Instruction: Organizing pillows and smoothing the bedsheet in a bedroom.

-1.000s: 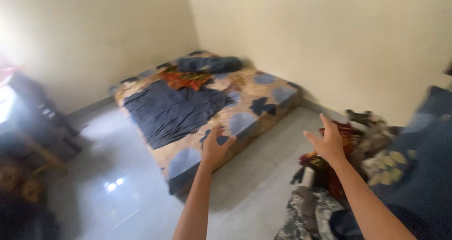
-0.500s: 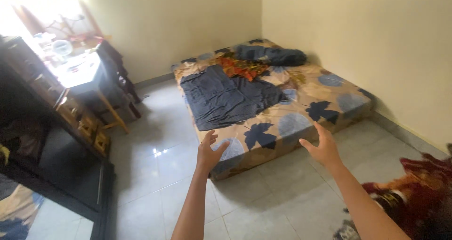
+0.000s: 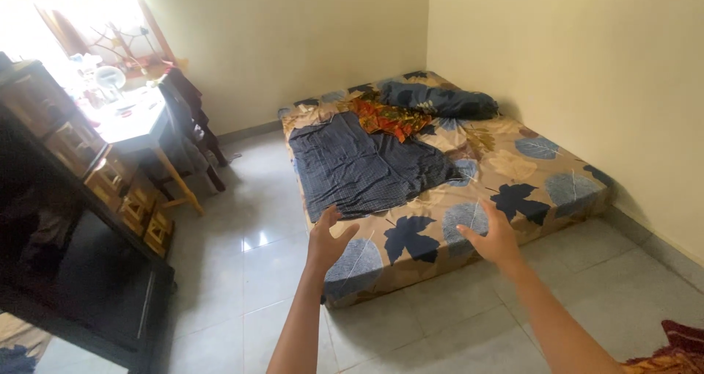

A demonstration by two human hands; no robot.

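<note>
Both hands, left hand & right hand, were open, empty, w/ mattress ahead, long axis running away, left probably nearer dark sheet.

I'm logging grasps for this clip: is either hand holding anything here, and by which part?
Nothing is held. The left hand and right hand are both open with fingers spread, in the air before the near end of the leaf-patterned mattress.

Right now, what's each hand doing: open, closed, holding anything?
Left hand: open, fingers spread, holding nothing, raised toward the mattress.
Right hand: open, fingers spread, holding nothing.
</note>
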